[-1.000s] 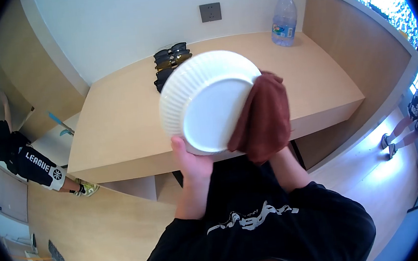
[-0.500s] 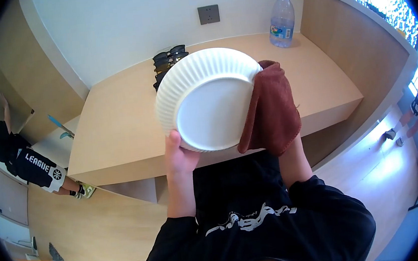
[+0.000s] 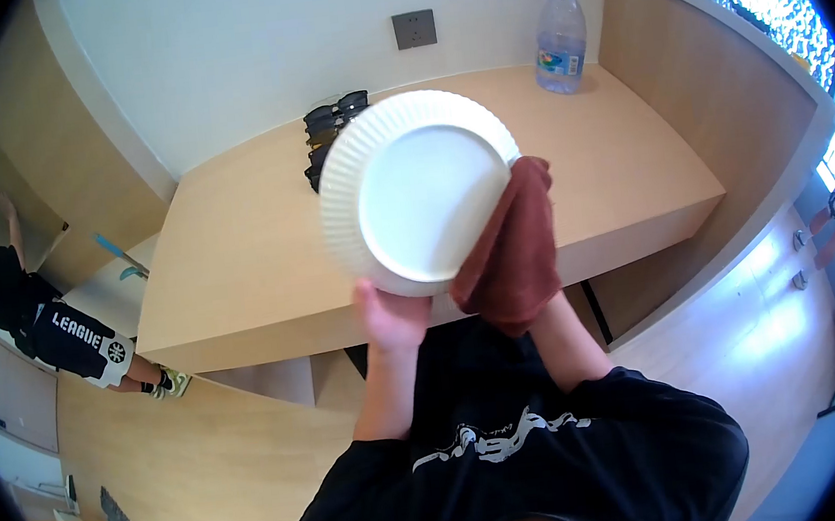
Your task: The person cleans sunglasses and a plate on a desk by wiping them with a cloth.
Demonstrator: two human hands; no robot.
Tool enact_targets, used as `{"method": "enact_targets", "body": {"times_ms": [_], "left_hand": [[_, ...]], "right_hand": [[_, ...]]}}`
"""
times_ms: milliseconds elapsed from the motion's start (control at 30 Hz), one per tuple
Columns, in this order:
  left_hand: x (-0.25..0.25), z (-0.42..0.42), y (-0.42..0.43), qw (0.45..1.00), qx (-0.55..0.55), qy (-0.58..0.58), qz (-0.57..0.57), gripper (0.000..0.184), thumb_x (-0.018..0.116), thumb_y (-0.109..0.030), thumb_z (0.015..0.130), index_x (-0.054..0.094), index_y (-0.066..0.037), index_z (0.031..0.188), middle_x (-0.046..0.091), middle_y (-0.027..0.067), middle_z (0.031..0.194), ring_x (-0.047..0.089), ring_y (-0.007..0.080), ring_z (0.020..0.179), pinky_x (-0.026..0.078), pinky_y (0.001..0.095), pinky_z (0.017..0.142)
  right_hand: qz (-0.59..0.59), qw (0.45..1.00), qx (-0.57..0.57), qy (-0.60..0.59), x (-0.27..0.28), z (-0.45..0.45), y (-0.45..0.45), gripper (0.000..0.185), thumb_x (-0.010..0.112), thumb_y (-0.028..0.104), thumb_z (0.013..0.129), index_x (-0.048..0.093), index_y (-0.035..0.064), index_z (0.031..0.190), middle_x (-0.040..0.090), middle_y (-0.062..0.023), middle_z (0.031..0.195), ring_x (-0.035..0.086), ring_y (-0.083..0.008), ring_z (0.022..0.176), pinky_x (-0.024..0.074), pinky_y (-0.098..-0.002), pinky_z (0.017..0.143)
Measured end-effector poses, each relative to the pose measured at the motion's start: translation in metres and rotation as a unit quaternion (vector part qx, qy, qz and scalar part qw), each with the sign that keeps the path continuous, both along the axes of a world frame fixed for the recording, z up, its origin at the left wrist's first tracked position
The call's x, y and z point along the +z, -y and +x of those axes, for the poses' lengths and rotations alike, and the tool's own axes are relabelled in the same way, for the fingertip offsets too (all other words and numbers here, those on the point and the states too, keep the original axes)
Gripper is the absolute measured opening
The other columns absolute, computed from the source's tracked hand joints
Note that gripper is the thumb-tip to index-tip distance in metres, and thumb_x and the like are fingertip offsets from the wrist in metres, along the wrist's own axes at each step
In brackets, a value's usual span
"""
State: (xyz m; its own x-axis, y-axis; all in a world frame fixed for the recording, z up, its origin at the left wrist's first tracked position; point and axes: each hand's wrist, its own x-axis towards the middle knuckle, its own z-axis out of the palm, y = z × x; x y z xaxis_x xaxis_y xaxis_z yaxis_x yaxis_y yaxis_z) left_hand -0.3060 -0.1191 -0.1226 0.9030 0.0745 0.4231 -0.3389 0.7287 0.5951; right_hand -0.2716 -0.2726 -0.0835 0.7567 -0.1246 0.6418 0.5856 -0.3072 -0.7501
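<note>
A white fluted plate is held up in front of me, its underside with the round foot ring facing me. My left hand is closed on its lower left rim, with the thumb in sight and most of the fingers behind. A dark red-brown cloth drapes over the lower right rim and touches the underside. Beneath that cloth my right hand is hidden; only the wrist and forearm show below it. The cloth bunches around the hand at the plate's edge.
Several pairs of sunglasses lie at the back of the wooden desk. A large water bottle stands at the back right, near a wooden partition. One person is at the left; another person's legs show far right.
The plate has turned and tilted slightly in my hands. My right hand and the cloth have moved left and down along its rim; my left hand has shifted right and lower.
</note>
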Motion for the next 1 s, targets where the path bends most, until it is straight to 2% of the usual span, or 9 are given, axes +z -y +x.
{"method": "enact_targets", "body": {"times_ms": [33, 167, 233, 300, 633, 733, 833, 900, 1000], "left_hand": [[0.002, 0.004, -0.012, 0.995, -0.064, 0.072, -0.001, 0.089, 0.05, -0.064, 0.088, 0.024, -0.005, 0.149, 0.036, 0.0127, 0.149, 0.036, 0.0321, 0.136, 0.035, 0.0479, 0.109], [0.017, 0.006, -0.034, 0.991, -0.091, 0.072, 0.071, 0.089, 0.052, -0.063, 0.088, 0.025, -0.002, 0.149, 0.037, 0.0125, 0.149, 0.041, 0.032, 0.134, 0.036, 0.0475, 0.108], [0.01, 0.006, -0.027, 0.994, -0.056, 0.021, 0.095, 0.085, 0.048, -0.062, 0.091, 0.026, -0.003, 0.148, 0.038, 0.0123, 0.149, 0.042, 0.0306, 0.133, 0.036, 0.0465, 0.109], [0.001, 0.005, -0.022, 0.992, -0.023, -0.034, 0.119, 0.081, 0.045, -0.06, 0.094, 0.028, -0.003, 0.148, 0.038, 0.0122, 0.148, 0.043, 0.0292, 0.132, 0.036, 0.0456, 0.109], [-0.006, -0.01, 0.028, 0.994, 0.035, -0.087, -0.046, 0.078, 0.048, -0.06, 0.093, 0.03, -0.007, 0.147, 0.042, 0.0107, 0.144, 0.044, 0.028, 0.13, 0.037, 0.0461, 0.107], [-0.006, -0.001, -0.004, 1.0, -0.008, 0.015, 0.015, 0.081, 0.047, -0.06, 0.093, 0.027, -0.004, 0.148, 0.04, 0.013, 0.146, 0.043, 0.0306, 0.131, 0.038, 0.0473, 0.106], [-0.004, 0.009, -0.028, 0.994, -0.065, 0.066, 0.051, 0.087, 0.052, -0.062, 0.089, 0.027, -0.001, 0.148, 0.039, 0.0161, 0.147, 0.043, 0.0317, 0.131, 0.041, 0.048, 0.104], [-0.018, 0.018, -0.032, 0.987, -0.127, 0.036, 0.089, 0.084, 0.05, -0.061, 0.091, 0.029, -0.002, 0.147, 0.041, 0.0146, 0.146, 0.044, 0.0311, 0.13, 0.042, 0.0476, 0.104], [-0.002, 0.011, -0.017, 0.995, -0.095, -0.016, 0.032, 0.083, 0.062, -0.055, 0.088, 0.033, -0.001, 0.144, 0.046, 0.0138, 0.141, 0.049, 0.0293, 0.127, 0.044, 0.0452, 0.102]], "right_hand": [[0.07, 0.995, 0.065, -0.024, -0.005, 0.009, 0.009, 0.046, 0.058, 0.019, 0.092, 0.04, -0.0027, 0.128, 0.05, -0.0132, 0.113, 0.05, -0.0227, 0.105, 0.0422, -0.0346, 0.097], [-0.252, 0.963, -0.079, 0.049, 0.041, -0.019, 0.038, 0.033, 0.058, 0.019, 0.095, 0.051, -0.0004, 0.121, 0.054, -0.0162, 0.118, 0.053, -0.0248, 0.111, 0.0425, -0.0355, 0.098], [-0.229, 0.97, -0.082, -0.021, 0.054, -0.023, 0.033, 0.039, 0.067, 0.012, 0.08, 0.056, 0.001, 0.115, 0.055, -0.0187, 0.116, 0.054, -0.0307, 0.11, 0.0456, -0.0368, 0.094], [-0.084, 0.992, -0.028, -0.093, 0.046, -0.021, 0.03, 0.039, 0.066, 0.012, 0.082, 0.056, 0.0014, 0.118, 0.055, -0.0172, 0.12, 0.053, -0.0299, 0.113, 0.0441, -0.0361, 0.097], [-0.063, 0.986, -0.1, 0.116, -0.003, -0.03, -0.014, 0.028, 0.043, 0.022, 0.1, 0.05, -0.0017, 0.113, 0.054, -0.012, 0.108, 0.05, -0.0168, 0.097, 0.0444, -0.03, 0.085], [0.193, 0.971, 0.009, -0.14, 0.003, -0.016, 0.003, 0.03, 0.045, 0.023, 0.099, 0.05, -0.0024, 0.115, 0.051, -0.0136, 0.113, 0.049, -0.0182, 0.102, 0.0429, -0.0296, 0.09], [-0.197, 0.975, -0.05, 0.093, 0.016, -0.01, 0.04, 0.047, 0.069, 0.012, 0.082, 0.05, 0.0032, 0.124, 0.052, -0.0157, 0.123, 0.052, -0.0293, 0.115, 0.0428, -0.0364, 0.101], [-0.148, 0.989, -0.02, 0.015, 0.042, -0.017, 0.038, 0.044, 0.07, 0.012, 0.079, 0.054, 0.0016, 0.118, 0.053, -0.021, 0.12, 0.052, -0.0339, 0.112, 0.0443, -0.0395, 0.099], [-0.384, 0.919, -0.089, 0.034, 0.072, -0.031, 0.028, 0.047, 0.071, 0.013, 0.075, 0.054, 0.0013, 0.117, 0.053, -0.0214, 0.118, 0.053, -0.0329, 0.112, 0.0444, -0.0392, 0.098]]}}
